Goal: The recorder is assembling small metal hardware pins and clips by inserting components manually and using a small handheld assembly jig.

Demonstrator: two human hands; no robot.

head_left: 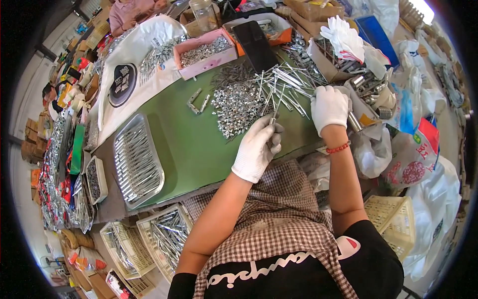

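My left hand (258, 149), in a white knitted glove, is closed at the front edge of the green work surface (194, 144). Upright between its fingertips is a thin metal rod with a small cylindrical sleeve (273, 120) at its lower end. My right hand (330, 108), also gloved, has its fingers curled together by the right ends of a loose pile of thin metal rods (294, 82); what they grip is hidden. Left of the rods lies a heap of small shiny metal sleeves (234, 107), with dark thin pins (231, 74) behind it.
A metal tray (155, 149) of lined-up rods stands at left. Behind the heap are a pink box (211, 64) of small parts and a black phone-like slab (254, 46). Spare white gloves (343, 37) lie far right. Plastic baskets (142, 251) sit below the edge. Another person (130, 15) is beyond.
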